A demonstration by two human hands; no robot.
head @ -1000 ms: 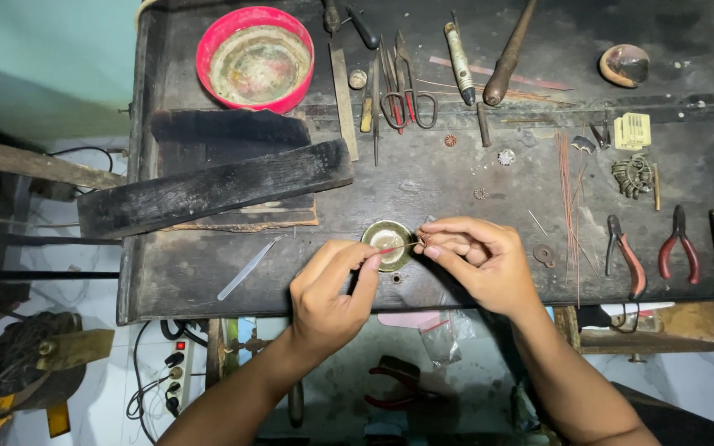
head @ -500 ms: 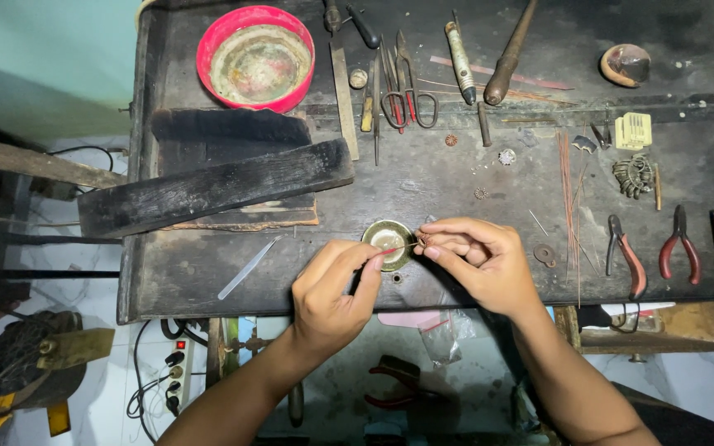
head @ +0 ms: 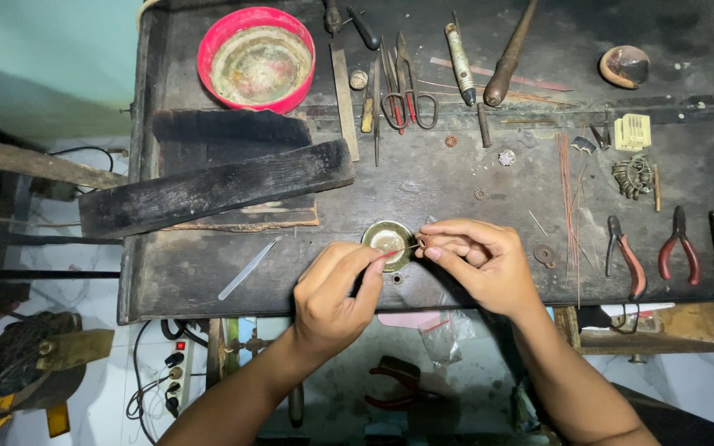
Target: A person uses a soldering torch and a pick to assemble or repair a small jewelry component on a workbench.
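Note:
My left hand point(head: 336, 293) pinches a thin tool or wire whose tip reaches toward a tiny metal piece point(head: 423, 241) held in the fingertips of my right hand point(head: 481, 264). Both hands meet just over a small round brass dish point(head: 383, 238) near the front edge of a dark worn workbench point(head: 456, 177). The tiny piece is mostly hidden by my fingers.
A red bowl point(head: 256, 58) stands at the back left, with black wooden blocks point(head: 216, 186) in front of it. Scissors point(head: 406, 83), files and other hand tools lie along the back. Two red-handled pliers point(head: 654, 248) lie at the right beside thin copper wires point(head: 570, 198). Metal tweezers point(head: 248, 268) lie at front left.
Both hands stay at the brass dish; my left fingers have shifted slightly toward my right fingertips.

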